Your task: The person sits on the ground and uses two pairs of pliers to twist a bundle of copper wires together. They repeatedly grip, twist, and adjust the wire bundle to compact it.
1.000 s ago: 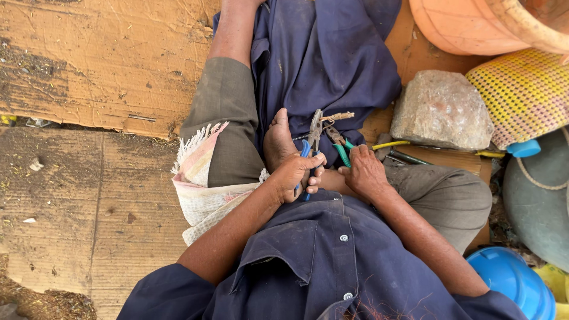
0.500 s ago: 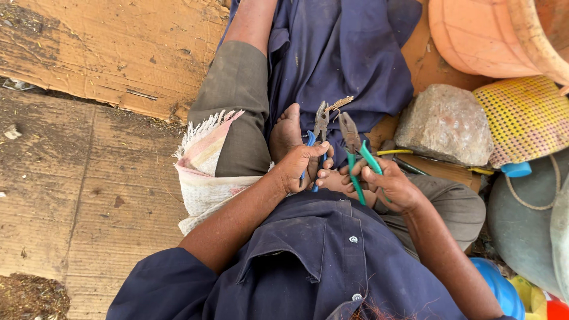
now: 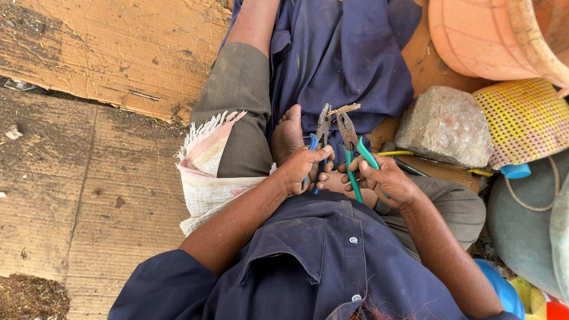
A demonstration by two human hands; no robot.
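Between your two pairs of pliers, a short twisted bit of wire [image 3: 344,109] sat pinched just above your bare foot [image 3: 288,134], over the blue cloth [image 3: 344,59] spread on your lap. It looked thin, light and stiff, likely springy, with frayed ends that could prick, so the pliers' noses were the right place to take it, not your skin. Your left hand [image 3: 301,170] had its fingers wrapped tight round the blue-handled pliers [image 3: 320,131]; your right hand [image 3: 388,181] was closed on the green-handled pliers [image 3: 354,153], their handles still a little spread. Both tools showed dull, worn steel heads, hard and heavy for their size, with smooth plastic grips that gave you a sure hold.

Beside your left knee lay a frayed woven sack [image 3: 208,172], soft and limp. To your right sat a rough grey stone [image 3: 444,125], dense and unlikely to shift, a yellow mesh basket [image 3: 524,118], and an orange plastic tub [image 3: 492,35]. Under everything lay dusty, scuffed cardboard [image 3: 89,53] on the floor.
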